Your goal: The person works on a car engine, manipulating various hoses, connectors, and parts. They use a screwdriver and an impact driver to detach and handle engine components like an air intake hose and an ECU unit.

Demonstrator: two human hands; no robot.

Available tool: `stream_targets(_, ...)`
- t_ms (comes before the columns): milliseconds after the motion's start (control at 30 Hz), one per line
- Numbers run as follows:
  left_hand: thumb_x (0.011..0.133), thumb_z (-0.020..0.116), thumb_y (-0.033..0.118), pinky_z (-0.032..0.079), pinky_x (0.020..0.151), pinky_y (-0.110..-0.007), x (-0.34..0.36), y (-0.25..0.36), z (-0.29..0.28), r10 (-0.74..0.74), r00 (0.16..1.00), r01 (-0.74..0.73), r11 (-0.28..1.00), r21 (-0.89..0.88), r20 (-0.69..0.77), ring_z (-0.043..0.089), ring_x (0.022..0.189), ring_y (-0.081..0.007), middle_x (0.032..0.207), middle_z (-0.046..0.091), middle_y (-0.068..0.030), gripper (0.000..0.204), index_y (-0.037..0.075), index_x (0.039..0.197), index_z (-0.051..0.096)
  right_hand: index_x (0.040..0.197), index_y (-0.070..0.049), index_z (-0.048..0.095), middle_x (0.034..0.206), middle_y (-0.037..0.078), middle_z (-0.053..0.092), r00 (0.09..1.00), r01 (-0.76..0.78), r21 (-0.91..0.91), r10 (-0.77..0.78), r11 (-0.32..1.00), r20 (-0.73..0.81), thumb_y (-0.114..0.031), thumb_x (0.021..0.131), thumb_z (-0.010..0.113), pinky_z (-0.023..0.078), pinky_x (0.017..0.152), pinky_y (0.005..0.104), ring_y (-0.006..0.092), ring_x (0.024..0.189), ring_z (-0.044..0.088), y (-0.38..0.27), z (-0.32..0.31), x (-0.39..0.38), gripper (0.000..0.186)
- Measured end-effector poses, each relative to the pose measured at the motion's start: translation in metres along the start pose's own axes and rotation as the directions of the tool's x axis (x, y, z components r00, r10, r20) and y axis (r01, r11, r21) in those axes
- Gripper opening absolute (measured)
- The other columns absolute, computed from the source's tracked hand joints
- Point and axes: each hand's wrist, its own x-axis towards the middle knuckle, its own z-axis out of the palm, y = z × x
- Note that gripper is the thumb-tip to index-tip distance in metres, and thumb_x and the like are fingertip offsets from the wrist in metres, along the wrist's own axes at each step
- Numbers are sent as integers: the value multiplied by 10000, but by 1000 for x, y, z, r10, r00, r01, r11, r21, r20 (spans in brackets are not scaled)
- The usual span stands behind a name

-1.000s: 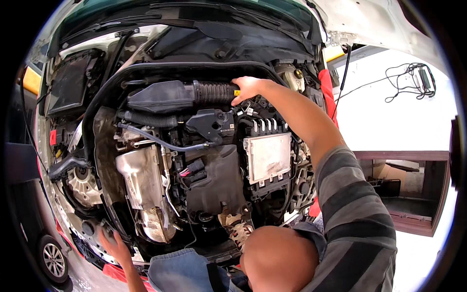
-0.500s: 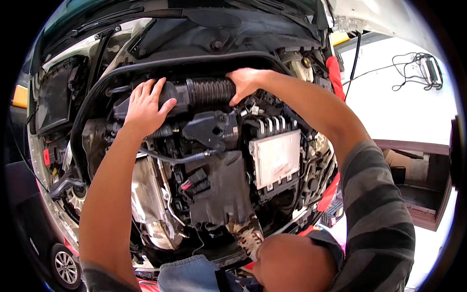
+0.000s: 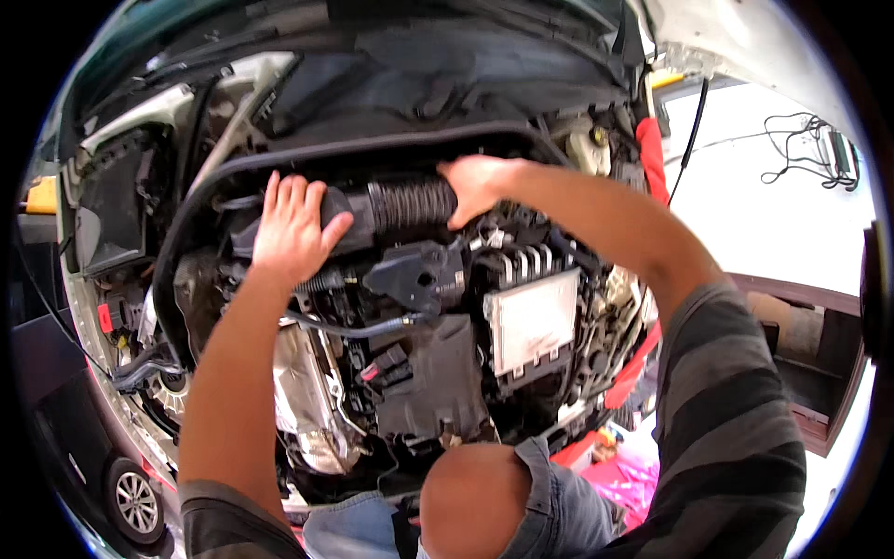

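My left hand (image 3: 293,228) lies with fingers stretched over a black plastic air intake housing (image 3: 357,222) at the back of the engine bay. From the housing's right end runs a ribbed black air intake hose (image 3: 416,203). My right hand (image 3: 480,188) is curled round the far right end of that hose; its fingertips are hidden behind it. In front of the housing sits a black plastic bracket (image 3: 407,278). A silver, flat-topped control module (image 3: 534,321) stands nearer on the right, below my right forearm.
A black rubber seal (image 3: 372,140) arches behind the housing. A metal heat shield (image 3: 298,387) lies at the left, a black cover (image 3: 433,396) in the middle. My bare knee (image 3: 473,498) in torn denim leans over the front edge. A cable (image 3: 792,149) lies on a white surface at right.
The whole view has shifted, so the engine bay sits slightly lower and further right. My knee has swung left, covering the shoe seen before. Both hands keep their places on the housing and hose.
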Motion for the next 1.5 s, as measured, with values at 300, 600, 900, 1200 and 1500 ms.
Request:
stream_targets(300,872,603,344,367,960,-450,20,-13,-15,69,992,-44,976,-211,109,478,1009,-378,1021,498,-182,372,14,1026,526,1110,28,557,1038,253,661,995,-25,62,31,998,-91,-461,536,838,509,912,442,389,1013,636,3,2,-1,805)
stream_targets(600,808,611,221,374,919,-451,18,-15,-12,-4,997,22,974,-225,80,479,962,-381,962,499,-177,267,22,976,553,1195,22,575,1183,201,616,458,-56,432,408,900,-790,-38,819,601,434,1020,396,341,1158,562,23,60,-83,381)
stream_targets(900,761,625,253,378,868,-453,23,-19,-8,-20,989,53,973,-223,148,474,916,-376,944,497,-179,313,28,967,560,1029,17,700,912,164,721,613,-115,844,706,523,-354,-224,917,625,506,805,320,245,877,686,64,55,-36,276)
stream_targets(1200,756,621,243,385,910,-462,24,-20,-4,-3,996,27,967,-254,94,487,927,-370,947,507,-167,315,30,984,580,1108,7,674,938,78,680,655,156,932,673,326,-345,-193,1001,437,458,875,318,169,926,615,89,72,-38,328)
stream_targets(1500,764,596,212,376,913,-469,21,-20,-7,7,997,12,967,-256,74,479,925,-373,938,498,-170,296,24,992,575,1105,38,652,947,101,682,673,341,931,657,131,-339,-95,957,526,502,849,292,160,904,637,95,81,-58,235)
